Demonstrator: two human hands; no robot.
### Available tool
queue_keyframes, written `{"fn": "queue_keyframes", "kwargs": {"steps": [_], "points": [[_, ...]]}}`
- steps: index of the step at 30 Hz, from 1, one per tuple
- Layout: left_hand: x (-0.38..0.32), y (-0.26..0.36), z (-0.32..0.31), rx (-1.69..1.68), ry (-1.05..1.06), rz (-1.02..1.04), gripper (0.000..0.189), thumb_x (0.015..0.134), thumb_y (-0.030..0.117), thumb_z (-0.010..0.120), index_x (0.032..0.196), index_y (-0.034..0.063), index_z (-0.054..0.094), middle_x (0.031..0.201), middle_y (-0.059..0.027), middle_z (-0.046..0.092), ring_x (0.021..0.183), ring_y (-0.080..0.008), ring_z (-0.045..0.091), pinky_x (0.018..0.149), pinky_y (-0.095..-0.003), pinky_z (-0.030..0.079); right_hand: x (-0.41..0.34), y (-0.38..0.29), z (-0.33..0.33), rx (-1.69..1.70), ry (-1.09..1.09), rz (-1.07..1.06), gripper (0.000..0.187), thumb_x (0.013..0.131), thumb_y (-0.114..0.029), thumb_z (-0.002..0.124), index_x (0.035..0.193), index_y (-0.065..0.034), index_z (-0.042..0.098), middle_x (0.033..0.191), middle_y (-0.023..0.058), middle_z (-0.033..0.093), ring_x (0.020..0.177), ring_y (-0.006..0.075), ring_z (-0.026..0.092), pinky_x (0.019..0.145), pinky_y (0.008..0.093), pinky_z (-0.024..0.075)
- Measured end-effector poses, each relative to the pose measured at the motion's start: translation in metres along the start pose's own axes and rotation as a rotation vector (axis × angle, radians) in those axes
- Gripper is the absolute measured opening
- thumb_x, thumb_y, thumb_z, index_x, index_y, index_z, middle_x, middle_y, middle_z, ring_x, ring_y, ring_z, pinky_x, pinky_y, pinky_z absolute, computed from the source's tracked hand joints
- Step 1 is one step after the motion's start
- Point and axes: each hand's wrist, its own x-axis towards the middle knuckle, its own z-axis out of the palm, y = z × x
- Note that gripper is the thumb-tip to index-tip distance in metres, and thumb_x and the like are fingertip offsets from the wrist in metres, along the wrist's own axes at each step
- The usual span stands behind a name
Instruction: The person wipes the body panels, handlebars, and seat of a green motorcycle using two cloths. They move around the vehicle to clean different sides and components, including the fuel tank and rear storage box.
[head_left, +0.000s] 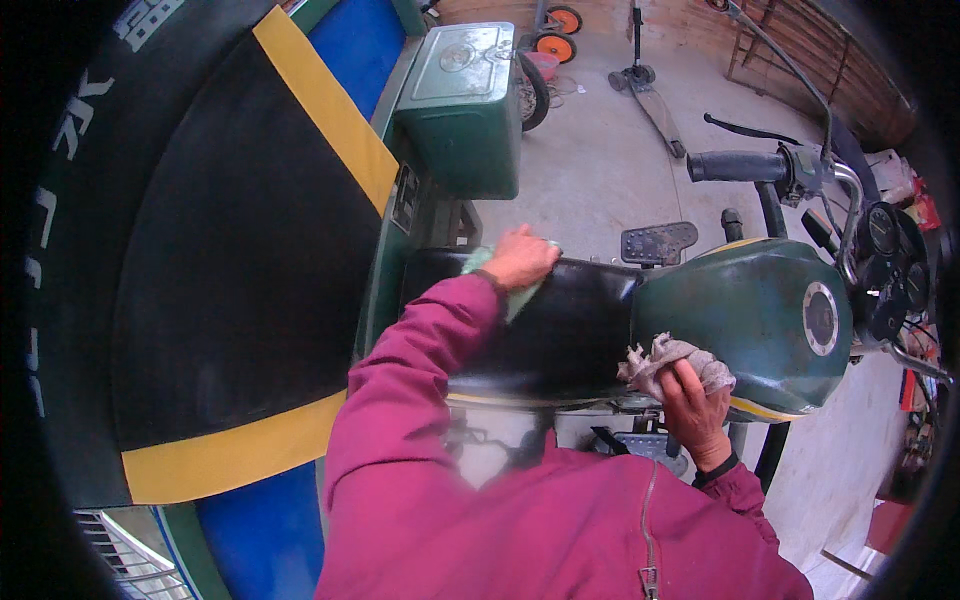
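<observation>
My left hand (519, 259) presses a pale green cloth (520, 304) onto the far edge of a black motorcycle seat (577, 315). Most of that cloth is covered by the hand and the pink sleeve. A crumpled greyish-pink rag (701, 361) is gripped in my right hand (694, 412), against the near side of the green fuel tank (735, 300) where it meets the seat. The tank has a round filler cap (820, 318) and a yellow stripe along its lower edge.
Handlebar grip (735, 166) and gauges (883, 229) stand on the right. Beyond the seat is a footrest (658, 243). A green metal box (461, 112) sits at the back, beside a black cover with yellow bands (232, 474). A kick scooter (652, 112) is on the floor.
</observation>
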Motion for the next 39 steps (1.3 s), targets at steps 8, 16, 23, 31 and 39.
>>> {"fn": "queue_keyframes", "kwargs": {"steps": [8,16,23,31,39], "points": [[-0.043,-0.063,-0.002,0.161,-0.227,-0.347,0.023,0.084,0.022,0.051,0.092,0.0104,0.069,0.100,-0.0125,0.069,0.098,-0.0372,0.059,0.074,-0.0509,0.047,-0.004,0.002,0.003,0.010,0.021,-0.010,0.034,0.076,-0.012,0.062,0.110,-0.0181,0.064,0.121,0.0010,0.052,0.105,0.0278,0.053,0.088,0.0428,0.0413],[-0.038,-0.120,-0.037,0.352,0.297,-0.700,0.028,0.088,0.023,0.048,0.085,0.0068,0.070,0.094,-0.0127,0.067,0.097,-0.0321,0.055,0.080,-0.0421,0.046,-0.007,0.005,-0.001,0.076,0.021,-0.043,0.039,0.073,-0.012,0.064,0.111,-0.0181,0.064,0.122,0.0011,0.051,0.108,0.0284,0.051,0.089,0.0438,0.0406],[0.015,-0.167,-0.041,-0.520,0.818,-1.242,0.038,0.094,0.022,0.038,0.091,-0.0056,0.064,0.105,-0.0274,0.062,0.099,-0.0422,0.057,0.088,-0.0508,0.042,-0.003,0.007,0.000,0.106,0.021,-0.054,0.032,0.075,-0.016,0.064,0.107,-0.0187,0.063,0.118,0.0002,0.053,0.102,0.0280,0.053,0.083,0.0428,0.0416],[0.032,-0.174,-0.029,-1.031,1.320,-1.156,0.051,0.097,0.033,0.036,0.110,-0.0132,0.052,0.114,-0.0309,0.057,0.105,-0.0427,0.054,0.089,-0.0441,0.040,0.012,0.009,-0.006,0.184,-0.072,-0.006,0.027,0.078,-0.016,0.060,0.105,-0.0173,0.062,0.107,0.0014,0.062,0.090,0.0269,0.061,0.071,0.0386,0.0467],[0.020,-0.106,-0.017,-1.979,1.417,-0.872,0.042,0.098,0.041,0.040,0.106,0.0037,0.056,0.103,-0.0084,0.057,0.094,-0.0213,0.052,0.082,-0.0382,0.043,0.004,0.001,-0.003,0.031,0.036,-0.024,0.032,0.076,-0.011,0.062,0.108,-0.0162,0.061,0.116,0.0029,0.057,0.102,0.0304,0.056,0.083,0.0445,0.0423]]}}
